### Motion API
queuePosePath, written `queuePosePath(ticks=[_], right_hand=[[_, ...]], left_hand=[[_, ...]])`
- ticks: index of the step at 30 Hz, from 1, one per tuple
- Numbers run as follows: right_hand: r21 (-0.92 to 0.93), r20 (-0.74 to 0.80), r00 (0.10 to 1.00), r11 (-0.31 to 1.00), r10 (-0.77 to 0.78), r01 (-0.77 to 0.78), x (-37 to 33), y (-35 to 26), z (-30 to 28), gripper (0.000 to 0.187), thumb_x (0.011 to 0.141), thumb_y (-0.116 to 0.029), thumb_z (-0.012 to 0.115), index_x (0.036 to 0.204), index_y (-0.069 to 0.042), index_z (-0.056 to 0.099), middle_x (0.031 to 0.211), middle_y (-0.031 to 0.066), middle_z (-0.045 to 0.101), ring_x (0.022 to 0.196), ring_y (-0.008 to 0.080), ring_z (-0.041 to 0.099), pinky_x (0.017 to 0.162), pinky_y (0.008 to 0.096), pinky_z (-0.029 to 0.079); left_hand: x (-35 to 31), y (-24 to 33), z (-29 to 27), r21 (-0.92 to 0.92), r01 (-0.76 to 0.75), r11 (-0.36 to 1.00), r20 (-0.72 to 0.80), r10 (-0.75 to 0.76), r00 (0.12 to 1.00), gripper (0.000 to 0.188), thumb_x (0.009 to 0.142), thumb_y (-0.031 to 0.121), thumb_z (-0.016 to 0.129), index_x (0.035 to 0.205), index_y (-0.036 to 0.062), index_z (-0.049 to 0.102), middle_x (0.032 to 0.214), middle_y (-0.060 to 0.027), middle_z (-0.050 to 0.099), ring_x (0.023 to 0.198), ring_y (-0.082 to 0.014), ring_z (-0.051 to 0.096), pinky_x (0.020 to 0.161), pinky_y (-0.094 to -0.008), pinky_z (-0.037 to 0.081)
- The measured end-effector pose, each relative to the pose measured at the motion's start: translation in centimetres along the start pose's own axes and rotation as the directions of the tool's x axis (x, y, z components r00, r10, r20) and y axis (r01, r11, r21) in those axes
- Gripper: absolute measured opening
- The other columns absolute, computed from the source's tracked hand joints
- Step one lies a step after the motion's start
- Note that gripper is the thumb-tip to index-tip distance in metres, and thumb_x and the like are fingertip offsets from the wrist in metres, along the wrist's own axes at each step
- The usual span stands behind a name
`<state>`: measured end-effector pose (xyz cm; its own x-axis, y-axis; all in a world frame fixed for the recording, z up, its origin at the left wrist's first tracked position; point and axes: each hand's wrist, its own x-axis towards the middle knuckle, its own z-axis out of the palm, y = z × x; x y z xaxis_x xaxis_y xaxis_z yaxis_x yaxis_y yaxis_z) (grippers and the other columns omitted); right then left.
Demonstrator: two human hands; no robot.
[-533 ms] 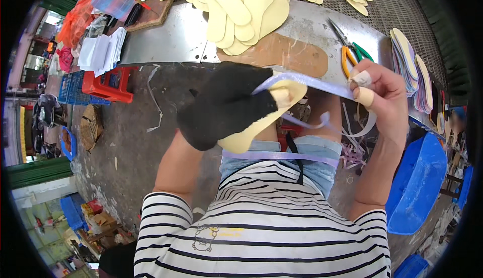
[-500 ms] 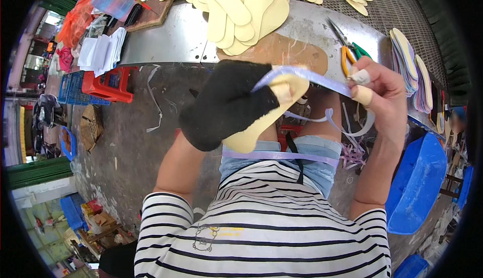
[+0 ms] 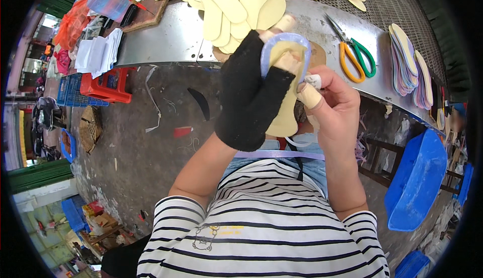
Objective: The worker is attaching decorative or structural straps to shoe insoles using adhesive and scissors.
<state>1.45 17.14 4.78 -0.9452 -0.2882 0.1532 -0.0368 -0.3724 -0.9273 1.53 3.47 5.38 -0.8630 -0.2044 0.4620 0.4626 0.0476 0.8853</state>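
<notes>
My left hand (image 3: 254, 89), in a black fingerless glove, grips a pale yellow insole (image 3: 283, 124), its thumb lying on the insole's face. A light purple strip (image 3: 287, 37) curves round the insole's upper end and down its right edge. At that edge my right hand (image 3: 334, 97) pinches the strip between thumb and forefinger, both fingertips wrapped in tape. The strip's loose tail mostly disappears behind the insole and my right hand. Beyond my hands, a heap of pale yellow insoles (image 3: 246, 1) lies on the metal-topped bench (image 3: 166, 34).
Orange-and-green-handled scissors (image 3: 352, 56) lie on the bench, left of stacked purple-edged insoles (image 3: 402, 66). White papers (image 3: 99, 54) hang over the bench's left edge above a red stool (image 3: 113, 87). A blue tub (image 3: 417, 182) stands at right. Scraps litter the floor (image 3: 136, 162).
My right hand has moved left, bringing the strip from stretched out sideways to bent round the insole's end. My left hand has shifted right and turned the insole more upright.
</notes>
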Motion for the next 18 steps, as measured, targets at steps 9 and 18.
queuePosePath(ticks=[9, 18], right_hand=[[-0.022, 0.034, 0.999, 0.999, 0.031, -0.031, 1.6, -0.1, -0.5, 0.003, 0.082, -0.001, 0.061, 0.083, 0.000, 0.059, 0.072, -0.0018, 0.058, 0.064, 0.0029, 0.053, 0.057, 0.0173, 0.041], [-0.100, -0.002, 0.992, 0.987, 0.129, -0.129, 2.2, -0.1, -1.0, 0.006, 0.082, -0.007, 0.063, 0.081, -0.001, 0.060, 0.072, -0.0025, 0.059, 0.062, 0.0021, 0.052, 0.056, 0.0161, 0.041]], left_hand=[[0.3, 0.0, -0.8, 0.057, 0.029, 0.998, 0.084, -0.034, 0.996, 0.033, 0.092, 0.018, 0.048, 0.116, -0.0046, 0.054, 0.103, -0.0096, 0.063, 0.090, -0.0116, 0.056, 0.080, -0.0264, 0.045], [0.8, 0.1, -1.0, 0.175, 0.099, 0.980, 0.105, -0.118, 0.987, 0.035, 0.092, 0.019, 0.049, 0.119, -0.0025, 0.053, 0.098, -0.0070, 0.063, 0.084, -0.0085, 0.055, 0.074, -0.0237, 0.045]])
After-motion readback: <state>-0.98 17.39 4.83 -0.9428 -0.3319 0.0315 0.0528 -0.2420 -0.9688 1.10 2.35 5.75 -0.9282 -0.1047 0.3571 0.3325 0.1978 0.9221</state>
